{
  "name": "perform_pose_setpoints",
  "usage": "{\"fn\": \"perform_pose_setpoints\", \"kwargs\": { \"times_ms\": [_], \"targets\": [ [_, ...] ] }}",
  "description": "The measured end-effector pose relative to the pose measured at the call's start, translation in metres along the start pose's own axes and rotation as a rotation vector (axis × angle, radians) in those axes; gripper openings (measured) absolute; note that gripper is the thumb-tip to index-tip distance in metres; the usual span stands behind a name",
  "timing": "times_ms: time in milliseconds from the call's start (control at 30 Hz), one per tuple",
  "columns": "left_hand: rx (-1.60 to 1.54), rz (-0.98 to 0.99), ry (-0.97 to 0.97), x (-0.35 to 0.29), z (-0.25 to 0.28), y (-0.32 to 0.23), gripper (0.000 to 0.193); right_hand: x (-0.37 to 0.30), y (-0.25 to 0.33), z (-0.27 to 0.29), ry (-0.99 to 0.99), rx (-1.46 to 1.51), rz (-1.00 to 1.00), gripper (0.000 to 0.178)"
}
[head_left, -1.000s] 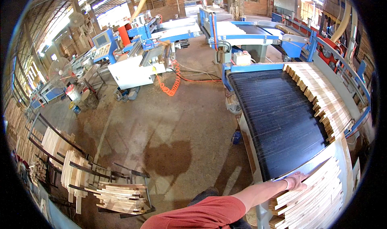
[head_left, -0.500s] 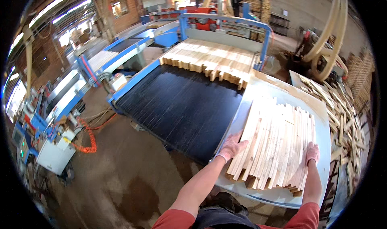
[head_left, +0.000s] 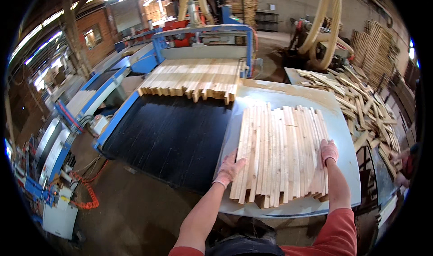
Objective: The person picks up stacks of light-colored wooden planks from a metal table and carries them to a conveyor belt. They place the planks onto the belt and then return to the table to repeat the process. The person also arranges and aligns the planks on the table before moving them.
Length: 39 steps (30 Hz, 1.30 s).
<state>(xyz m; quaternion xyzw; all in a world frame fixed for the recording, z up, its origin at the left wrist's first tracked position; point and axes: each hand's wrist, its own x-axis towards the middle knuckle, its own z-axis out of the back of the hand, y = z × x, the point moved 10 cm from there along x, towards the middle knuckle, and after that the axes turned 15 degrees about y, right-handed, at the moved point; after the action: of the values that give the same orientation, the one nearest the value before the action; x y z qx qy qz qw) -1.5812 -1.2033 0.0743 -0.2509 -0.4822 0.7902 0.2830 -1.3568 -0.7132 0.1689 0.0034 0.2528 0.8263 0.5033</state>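
A bundle of long pale wooden strips (head_left: 282, 152) lies side by side on a smooth grey metal table (head_left: 345, 179), their near ends uneven. Against the bundle's left side rests my left hand (head_left: 230, 168), in a pinkish knit glove, its fingers stretched out over the outer strip. My right hand (head_left: 329, 151), gloved alike, lies along the right side with its fingers extended. The bundle sits between both hands.
Left of the table runs a black conveyor bed (head_left: 169, 136). A row of wooden pieces (head_left: 191, 78) lies at its far end, before a blue machine frame (head_left: 203, 29). Loose offcuts (head_left: 356, 98) are heaped at right, near another person's hand (head_left: 399, 156). An orange coiled hose (head_left: 92, 197) hangs at left.
My view has swung to the right, so the scene sits further left. Both hands stay at the bundle's sides, the right one further up its edge. Another person's hand now shows at right.
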Motion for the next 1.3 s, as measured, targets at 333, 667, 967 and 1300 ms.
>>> {"fn": "perform_pose_setpoints", "kwargs": {
  "times_ms": [333,667,967,1300],
  "targets": [
    [-0.041,-0.017,0.012,0.003,-0.004,-0.002,0.076,-0.003,-0.005,0.004,0.037,0.004,-0.09,0.073],
    [-0.074,0.007,0.028,0.012,-0.009,0.023,0.079,-0.01,-0.002,0.007,0.054,0.009,-0.113,0.077],
    [-0.098,-0.005,0.019,0.013,-0.006,0.028,0.078,-0.011,0.003,0.008,0.03,0.004,-0.074,0.074],
    [-0.026,0.009,-0.008,0.011,-0.004,0.022,0.076,-0.007,-0.002,0.007,0.046,0.012,-0.085,0.078]
  ]
}}
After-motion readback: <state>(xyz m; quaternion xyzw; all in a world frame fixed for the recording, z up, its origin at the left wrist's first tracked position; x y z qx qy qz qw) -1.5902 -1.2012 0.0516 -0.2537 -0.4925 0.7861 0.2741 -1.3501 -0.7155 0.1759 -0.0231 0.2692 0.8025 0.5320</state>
